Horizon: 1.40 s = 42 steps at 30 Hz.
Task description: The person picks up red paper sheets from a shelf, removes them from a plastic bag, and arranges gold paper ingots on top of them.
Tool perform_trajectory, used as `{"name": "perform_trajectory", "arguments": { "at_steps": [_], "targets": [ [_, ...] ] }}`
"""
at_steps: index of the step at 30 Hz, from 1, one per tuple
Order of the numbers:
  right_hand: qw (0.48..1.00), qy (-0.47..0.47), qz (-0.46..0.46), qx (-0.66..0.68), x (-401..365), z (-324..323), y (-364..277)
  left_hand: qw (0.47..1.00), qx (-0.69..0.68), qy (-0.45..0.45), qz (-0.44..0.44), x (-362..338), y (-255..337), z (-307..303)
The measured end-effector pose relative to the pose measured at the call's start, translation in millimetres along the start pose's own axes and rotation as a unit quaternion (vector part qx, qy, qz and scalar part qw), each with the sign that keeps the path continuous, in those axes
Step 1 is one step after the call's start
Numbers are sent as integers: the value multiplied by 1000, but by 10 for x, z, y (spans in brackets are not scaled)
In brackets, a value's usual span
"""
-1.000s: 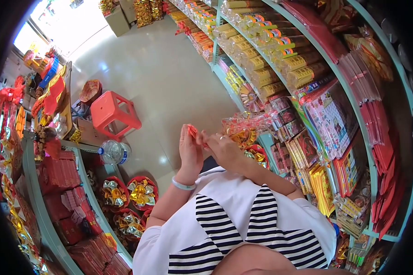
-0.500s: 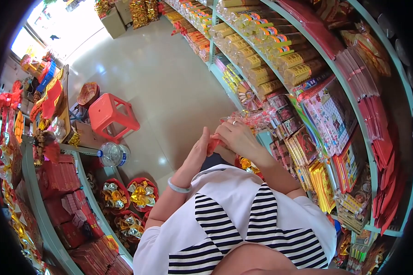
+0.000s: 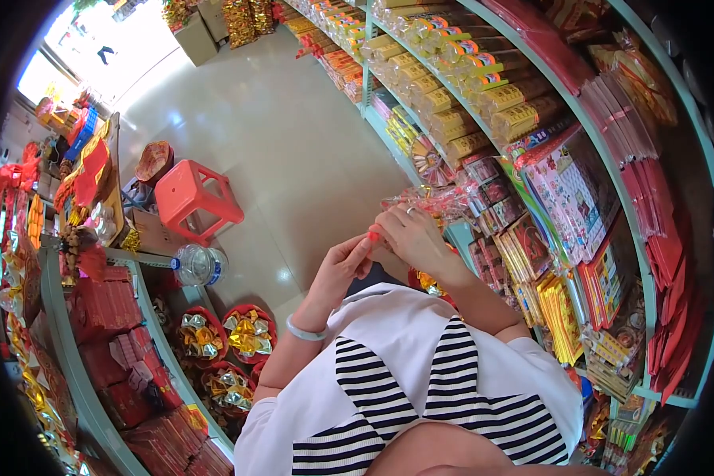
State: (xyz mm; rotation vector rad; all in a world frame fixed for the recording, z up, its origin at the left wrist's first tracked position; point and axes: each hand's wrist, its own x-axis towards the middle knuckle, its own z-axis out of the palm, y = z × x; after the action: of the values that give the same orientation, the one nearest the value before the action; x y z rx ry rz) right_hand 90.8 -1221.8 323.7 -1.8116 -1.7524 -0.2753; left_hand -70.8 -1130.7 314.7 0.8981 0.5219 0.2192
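In front of my waist, both my hands meet around a small red piece (image 3: 374,236) of soft-looking material. Most of it is hidden by fingers, so its kind does not show. My left hand (image 3: 343,268), with a pale bangle on the wrist, is closed, its thumb and fingertips pinching at the red piece. Fingers bent, my right hand (image 3: 411,236) wears a ring and grips the same piece from the other side. Just beyond the right hand, clear wrapping with red print (image 3: 440,200) sticks out from the shelf.
Shelves on the right hold yellow wrapped rolls (image 3: 516,119) and red packets (image 3: 666,270). A red plastic stool (image 3: 194,198) stands on the floor ahead to the left. Near it are a large clear bottle (image 3: 200,266) and gold-and-silver foil bundles (image 3: 250,333). A low shelf (image 3: 63,357) runs along the left.
My left hand has turned from a flatter, upright pose to curled, pinching fingers. Less of the red piece shows between the hands now. The right hand has shifted only slightly.
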Motion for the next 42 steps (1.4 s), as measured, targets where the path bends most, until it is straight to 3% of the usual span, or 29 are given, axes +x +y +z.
{"name": "perform_trajectory", "arguments": {
  "at_steps": [3, 4, 8, 9, 13, 14, 18, 19, 23, 26, 28, 29, 33, 34, 36, 38, 40, 42],
  "targets": [
    [1000, -3, -3, 7, -40, 16, 3, 986, 128, 17, 108, 26, -104, -55],
    [1000, -3, -3, 6, -46, 0, -3, 986, 128, 17, 108, 28, -113, -65],
    [977, -94, 168, 92, -54, -164, -56, 957, 172, 144, 185, 30, -104, -137],
    [977, -94, 167, 93, -43, -213, -61, 956, 172, 145, 186, 29, -104, -165],
    [987, -132, -5, 91, 21, -432, -47, 921, 275, 182, 205, 25, -111, -264],
    [987, -131, -4, 91, 64, -444, -49, 921, 276, 182, 205, 11, -104, -233],
    [988, -98, -52, 111, 280, -412, -52, 926, 330, 12, 184, -101, -34, 15],
    [988, -95, -49, 109, 240, -386, -25, 925, 332, 8, 184, -112, -21, 23],
    [920, -179, 224, 269, -62, -3, 226, 986, -11, 52, 158, -146, 51, -7],
    [913, -161, 175, 331, -232, 48, -56, 979, -33, 80, 185, -85, 77, -63],
    [953, -95, 62, 282, -137, -129, -319, 972, -55, 105, 203, -51, 49, -99],
    [953, -96, 62, 282, -64, -177, -335, 972, -57, 106, 204, -41, 22, -111],
    [994, -50, -74, 64, 252, -298, -182, 951, 200, 47, 230, -43, -103, -134],
    [994, -47, -70, 62, 274, -304, -142, 951, 202, 43, 229, -57, -84, -114],
    [974, -108, 40, 197, 304, -316, -56, 974, 85, -5, 210, -113, -6, -44],
    [919, -168, 144, 326, 311, -315, 3, 980, -36, -50, 189, -146, 53, 3],
    [907, -183, 178, 334, 149, -189, -28, 976, -37, -22, 213, -113, 57, -14],
    [922, -163, 131, 327, 39, -211, -200, 966, -38, 37, 254, -78, 45, -59]
  ]
}}
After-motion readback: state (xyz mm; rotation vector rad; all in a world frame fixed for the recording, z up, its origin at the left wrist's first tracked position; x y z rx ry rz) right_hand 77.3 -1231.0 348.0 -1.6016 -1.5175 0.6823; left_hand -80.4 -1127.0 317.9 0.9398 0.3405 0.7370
